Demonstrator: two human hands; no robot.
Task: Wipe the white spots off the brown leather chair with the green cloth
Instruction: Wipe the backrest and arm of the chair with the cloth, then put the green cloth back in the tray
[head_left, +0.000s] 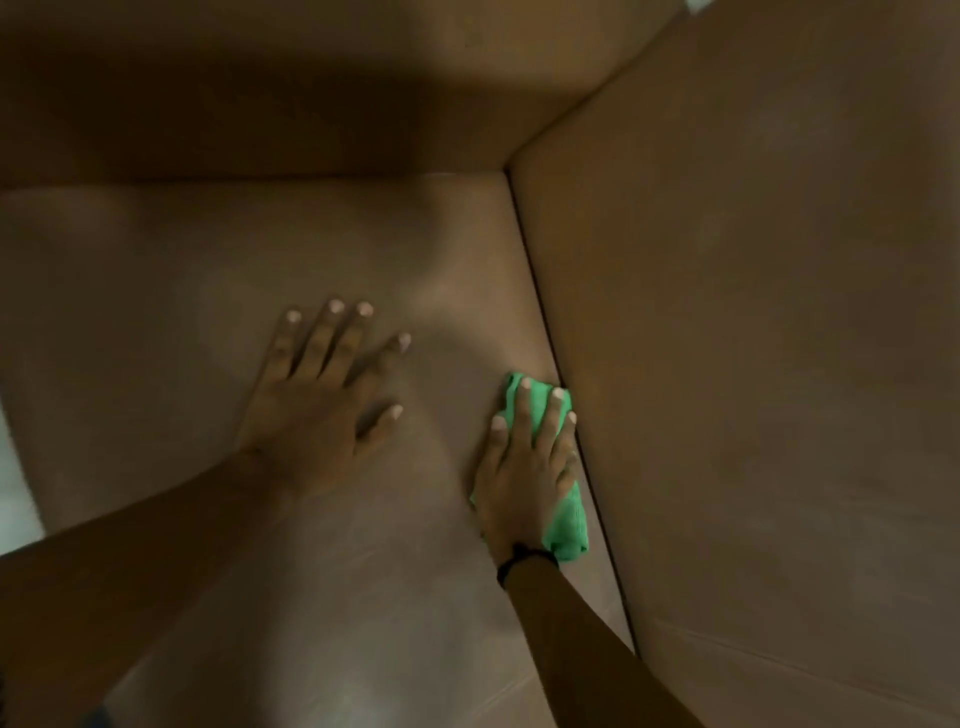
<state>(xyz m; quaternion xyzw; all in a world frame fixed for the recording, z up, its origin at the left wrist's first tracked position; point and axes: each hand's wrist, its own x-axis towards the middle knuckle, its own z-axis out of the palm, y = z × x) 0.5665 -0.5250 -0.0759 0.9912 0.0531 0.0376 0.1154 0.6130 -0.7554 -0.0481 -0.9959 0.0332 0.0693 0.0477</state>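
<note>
Cloth (569, 525), green and bunched, is lying in the head view under my right hand (524, 467), whose straight fingers are pressing it onto the brown surface (208, 260). It is sitting just beside the dark seam (540, 291), where the side wall (753, 312) is blocking the way rightward. My left hand (306, 415) is resting flat nearby, fingers spread. A shadowed back wall (260, 104) is closing the far side.

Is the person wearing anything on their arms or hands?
No gloves and no sleeves show: the left hand and right hand are bare, forearms too. A thin black band goes round the right wrist. No rings or watch show.
</note>
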